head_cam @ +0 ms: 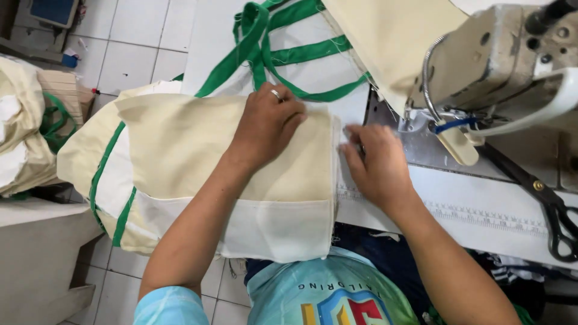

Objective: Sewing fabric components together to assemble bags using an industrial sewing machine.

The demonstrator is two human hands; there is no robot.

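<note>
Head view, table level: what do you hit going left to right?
Pile of cream fabric at the left edge → cream bag with green trim → left hand flat on the bag → right hand at the bag's edge → sewing machine head → black scissors.
</note>
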